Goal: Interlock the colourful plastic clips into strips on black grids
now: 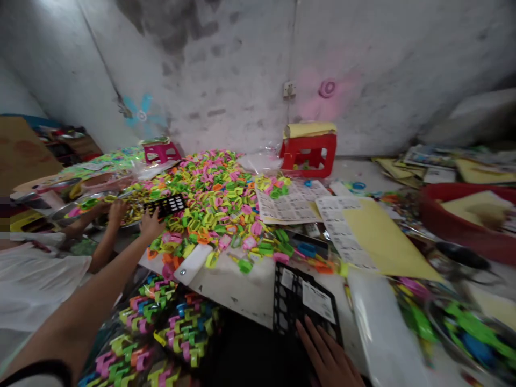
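**Head view: one hand out at the far tray, the other flat on the near one**

Head camera shows the left hand [151,223] stretched far across the bench [242,293], its fingers at the near edge of a small black tray [166,205] that lies on the heap of coloured plastic clips [209,196]. Motion blur and the angle hide the fingers, so I cannot tell whether that grip has closed on the tray or only touches it. The right hand [328,357] lies low and near, palm down, its grip wide and flat, with the fingertips on the bottom edge of a black grid tray [300,298] that carries white labels.

A co-worker's hand [116,210] works just beside the left hand, at the heap's left edge. A white phone [192,263] lies between the heap and the stacked clips [173,322] below the bench edge. Printed label sheets [290,203] lie to the right of the heap.

As a judgement, the step in hand is the reach for the far tray. A next move calls for a firm pinch on its edge, a lift that spills no clips, and room left for the neighbouring hand.
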